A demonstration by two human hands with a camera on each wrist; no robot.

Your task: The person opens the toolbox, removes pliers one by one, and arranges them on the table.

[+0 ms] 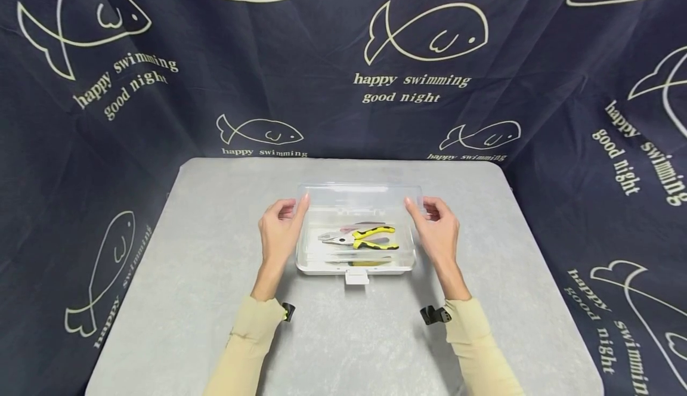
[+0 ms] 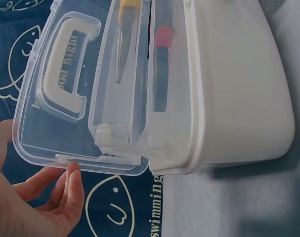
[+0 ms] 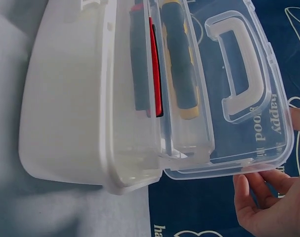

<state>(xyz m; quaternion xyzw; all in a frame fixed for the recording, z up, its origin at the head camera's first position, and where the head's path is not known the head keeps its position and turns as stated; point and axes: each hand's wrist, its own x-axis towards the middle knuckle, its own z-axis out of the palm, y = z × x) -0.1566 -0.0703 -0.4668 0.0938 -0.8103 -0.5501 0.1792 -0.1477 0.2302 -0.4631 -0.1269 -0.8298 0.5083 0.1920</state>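
Observation:
A white storage box (image 2: 243, 84) sits on the table with its clear lid (image 1: 359, 194) raised. My left hand (image 1: 279, 226) holds the lid's left edge, thumb on the near face and fingers behind. At the opposite edge my right hand (image 1: 439, 229) pinches the lid in the same way. Pliers (image 1: 370, 238) with yellow and black handles lie in the clear inner tray (image 2: 103, 98). Beneath the tray, other tools show through the plastic, among them a red-edged one (image 3: 154, 74) that is partly hidden.
A white latch (image 1: 356, 277) hangs down at the box's front. The lid carries a white handle (image 3: 251, 74). Grey covering lies over the table (image 1: 343, 348), and dark blue fish-print cloth (image 1: 333, 56) rises behind it and at both sides.

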